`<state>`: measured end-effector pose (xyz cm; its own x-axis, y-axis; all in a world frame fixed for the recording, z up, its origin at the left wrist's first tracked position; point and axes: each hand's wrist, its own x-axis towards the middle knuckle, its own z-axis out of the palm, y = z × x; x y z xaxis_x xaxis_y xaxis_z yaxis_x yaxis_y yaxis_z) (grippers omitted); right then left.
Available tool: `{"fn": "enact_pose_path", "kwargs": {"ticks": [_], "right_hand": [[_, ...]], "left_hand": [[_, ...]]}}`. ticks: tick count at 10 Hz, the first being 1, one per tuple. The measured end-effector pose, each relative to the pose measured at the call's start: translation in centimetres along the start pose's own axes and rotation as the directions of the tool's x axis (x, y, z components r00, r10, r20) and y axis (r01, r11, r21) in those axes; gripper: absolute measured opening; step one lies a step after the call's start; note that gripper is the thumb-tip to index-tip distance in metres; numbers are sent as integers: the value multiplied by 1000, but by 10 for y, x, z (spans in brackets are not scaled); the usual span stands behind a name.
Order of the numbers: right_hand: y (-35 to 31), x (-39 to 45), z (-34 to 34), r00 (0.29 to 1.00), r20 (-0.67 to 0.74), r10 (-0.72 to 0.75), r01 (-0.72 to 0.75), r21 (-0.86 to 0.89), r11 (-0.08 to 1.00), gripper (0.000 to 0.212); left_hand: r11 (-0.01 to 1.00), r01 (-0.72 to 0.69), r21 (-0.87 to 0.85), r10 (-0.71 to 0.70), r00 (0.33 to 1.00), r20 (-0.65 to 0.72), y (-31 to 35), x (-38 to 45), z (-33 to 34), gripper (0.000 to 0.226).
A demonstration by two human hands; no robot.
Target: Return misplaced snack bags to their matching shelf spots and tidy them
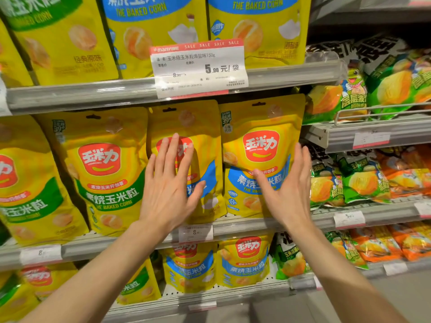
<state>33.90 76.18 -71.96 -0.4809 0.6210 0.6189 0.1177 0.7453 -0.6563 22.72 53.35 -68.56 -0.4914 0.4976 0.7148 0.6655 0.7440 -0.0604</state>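
Both hands are spread flat with straight fingers, neither grip closed on anything. The left hand (171, 180) lies palm-down on the front of a yellow pouch with a blue band (200, 164), its fingers covering the red logo, thumb splayed to the right over the blue stripe. The right hand (288, 187) is open too, held edge-on at the right side of the neighbouring blue-banded pouch (258, 157), thumb reaching across the blue band; whether the palm truly touches the pouch cannot be told.

The two pouches stand upright side by side on the middle shelf (245, 226), just touching at their edges. They are glossy, flat-bottomed plastic bags with a hang slot at the top, a rounded red logo and printed corn kernels. To the left stands a green-banded pouch (102, 169) of the same make, and another further left, cut by the frame.

The shelves are grey metal with clear price-strip rails. A red-and-white sale tag (199, 67) hangs from the upper shelf rail, in front of more yellow pouches above. Smaller price labels (195, 233) sit on the middle rail. The bay to the right holds puffy green crisp bags (359, 180) and orange ones, crinkled and shiny. Below is a lower shelf with more yellow pouches, and grey floor
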Motion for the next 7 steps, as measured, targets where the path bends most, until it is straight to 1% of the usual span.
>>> {"fn": "enact_pose_path", "kwargs": {"ticks": [1,3,4,5,6,7], "right_hand": [[-2,-12,15,992,40,-123,128,-161,979,102],[0,-15,14,985,80,-151,164,-182,970,99],[-4,-17,9,987,89,-134,148,-177,973,97],[-9,-22,4,993,80,-84,95,-145,985,96],[-11,-34,-2,993,100,-60,72,-114,991,92],[-21,-43,-2,989,141,-31,45,-94,995,88]], "left_hand": [[1000,0,2,0,1000,28,4,-3,4,79],[999,18,-31,-16,998,55,3,-2,6,77],[998,14,-61,-10,998,60,3,-4,4,76],[992,23,-125,-17,999,47,3,-8,1,72],[978,46,-204,-47,999,-4,4,-24,0,71],[941,115,-317,-109,993,37,4,-35,-7,70]]}}
